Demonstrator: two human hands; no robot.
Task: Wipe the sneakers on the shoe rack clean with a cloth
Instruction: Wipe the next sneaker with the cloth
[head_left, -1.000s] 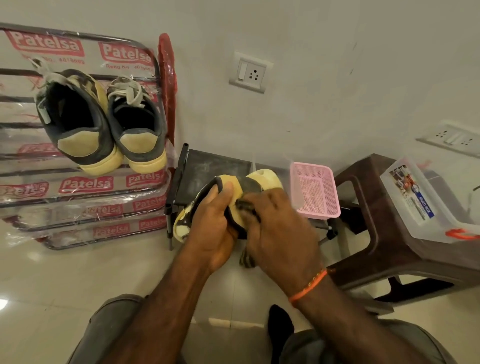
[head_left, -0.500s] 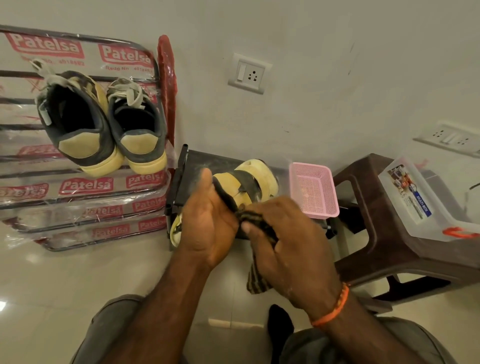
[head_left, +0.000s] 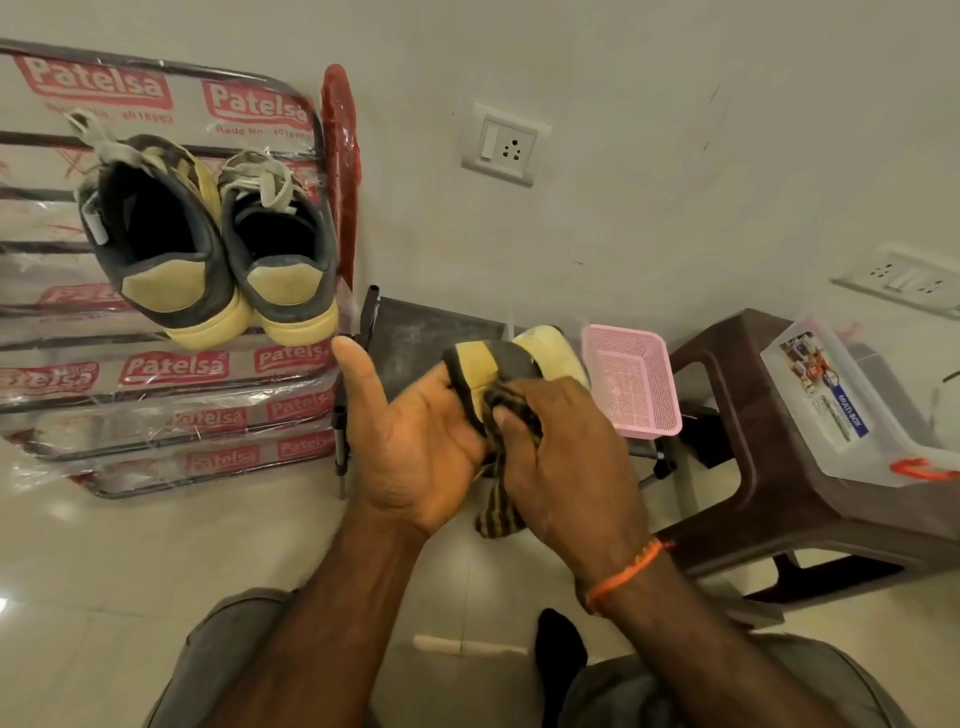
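**A:** Pale tiled floor (head_left: 130, 561), plain wall with a socket (head_left: 506, 145). I'm low to the ground, knees in the bottom of the view. What changed in the last second?

**B:** The left hand (head_left: 415, 441) turned. It was clamped over the sneaker (head_left: 498, 364) from above; now the palm faces up, thumb stuck out toward the shoe rack (head_left: 171, 369), and the sneaker lies cradled in the palm. I can't see whether the fingers curl round the far side. The shoe itself rolled, so the yellow heel patch and pale sole face me.

**A:** And the right?

**B:** Right hand (head_left: 561, 457) has its fingers curled around the striped cloth (head_left: 501, 512), bunched against the sneaker's heel, tail dangling below. It slid down the shoe during the stroke.

**A:** Meaning for the job?

**B:** My read: I'm rotating the shoe to reach a fresh face, so wiping of this one is mid-way, not finished.

**A:** Count.

**B:** Three sneakers visible: one in hand, held in front of the low dark stand (head_left: 415, 332), and two (head_left: 223, 249) side by side on the rack, heels toward me. One cloth. One pink basket (head_left: 631, 379). One brown stool (head_left: 737, 415) carrying one clear plastic box (head_left: 841, 405). Two wall sockets, counting the one (head_left: 906, 278) at right.

**A:** A fourth shoe?

**B:** Not in view.
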